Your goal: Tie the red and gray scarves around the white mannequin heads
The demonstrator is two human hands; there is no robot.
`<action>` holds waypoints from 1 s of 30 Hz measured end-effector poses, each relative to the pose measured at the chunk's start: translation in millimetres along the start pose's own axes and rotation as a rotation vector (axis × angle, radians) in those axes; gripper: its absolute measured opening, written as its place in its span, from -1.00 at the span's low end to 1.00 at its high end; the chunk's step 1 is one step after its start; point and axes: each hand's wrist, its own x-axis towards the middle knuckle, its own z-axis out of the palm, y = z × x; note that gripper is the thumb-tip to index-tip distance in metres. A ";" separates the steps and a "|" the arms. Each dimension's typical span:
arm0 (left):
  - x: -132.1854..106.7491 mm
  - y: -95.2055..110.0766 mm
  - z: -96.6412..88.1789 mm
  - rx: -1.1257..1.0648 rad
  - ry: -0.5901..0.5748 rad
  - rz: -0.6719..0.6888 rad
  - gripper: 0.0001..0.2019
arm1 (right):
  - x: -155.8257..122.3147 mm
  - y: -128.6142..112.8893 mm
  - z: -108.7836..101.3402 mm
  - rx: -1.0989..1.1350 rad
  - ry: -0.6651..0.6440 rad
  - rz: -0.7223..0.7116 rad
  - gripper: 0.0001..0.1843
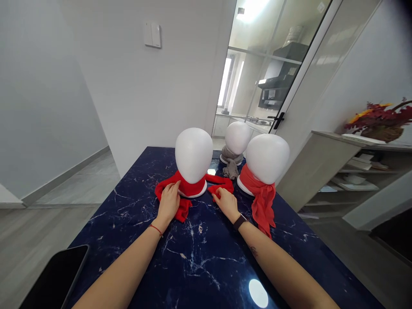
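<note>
A bright red scarf point(192, 189) passes around the neck of the nearest white mannequin head point(194, 154), its two ends spread on the table to either side. My left hand point(169, 201) is closed on the scarf at the left of the neck, and a loose end hangs out below the fingers. On the right, my right hand point(226, 203) pinches the other end, low over the table. Part of the cloth under both hands is hidden by the fingers.
A second head point(268, 158) wears a knotted coral-red scarf point(264, 206); behind it stands a third head point(237, 137) with a grey scarf point(230, 161). A black phone point(53, 279) lies at the front left of the dark blue marbled table point(193, 270). Shelves point(350, 171) stand at right.
</note>
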 end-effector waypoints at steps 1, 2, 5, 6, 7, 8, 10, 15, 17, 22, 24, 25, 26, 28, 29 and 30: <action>0.4 0.1 -0.1 0.041 -0.011 -0.005 -0.57 | 3.1 4.4 2.1 0.035 0.011 0.009 -0.86; 0.7 0.4 -0.4 0.084 -0.021 -0.007 -0.60 | 6.6 9.1 4.0 0.071 0.028 0.011 -0.87; 1.0 2.8 -2.0 0.181 -0.046 -0.008 -0.69 | 17.1 20.9 9.3 0.140 0.081 -0.003 -0.75; 0.9 3.7 -2.5 0.201 -0.051 -0.001 -0.71 | 19.3 22.9 10.6 0.148 0.097 -0.009 -0.70; 0.7 4.5 -2.8 0.217 -0.055 0.012 -0.72 | 20.5 23.5 11.7 0.159 0.121 -0.017 -0.64; 0.4 5.1 -2.9 0.229 -0.061 0.032 -0.72 | 20.5 22.8 12.3 0.170 0.148 -0.031 -0.58; -0.5 6.0 -3.0 0.244 -0.073 0.080 -0.71 | 17.5 18.0 11.9 0.196 0.191 -0.083 -0.51; -1.3 7.4 -5.0 0.259 -0.070 0.067 -0.70 | 5.5 0.0 5.1 0.289 0.089 -0.287 -0.45; -1.0 8.4 -7.1 0.289 -0.068 0.041 -0.70 | 3.5 -4.6 4.1 0.313 0.022 -0.351 -0.44; -1.8 17.8 -11.3 0.278 -0.145 0.091 -0.72 | 4.5 -9.1 11.0 0.315 -0.102 -0.411 -0.42; -3.8 25.1 -10.4 0.225 -0.174 0.148 -0.72 | 5.2 -9.7 13.6 0.299 -0.126 -0.417 -0.41; -5.2 29.5 -9.2 0.189 -0.190 0.181 -0.72 | 5.5 -9.9 14.2 0.294 -0.132 -0.419 -0.41; -6.8 34.3 -7.6 0.147 -0.206 0.216 -0.71 | 5.8 -10.2 14.2 0.294 -0.135 -0.424 -0.40; -10.6 45.6 -4.5 0.050 -0.247 0.287 -0.72 | 6.3 -10.5 13.4 0.307 -0.135 -0.446 -0.39; -12.9 52.3 -3.6 -0.003 -0.272 0.319 -0.73 | 6.4 -10.6 13.1 0.316 -0.136 -0.463 -0.38; -15.5 59.8 -3.4 -0.062 -0.294 0.339 -0.73 | 6.5 -10.7 13.4 0.324 -0.138 -0.480 -0.38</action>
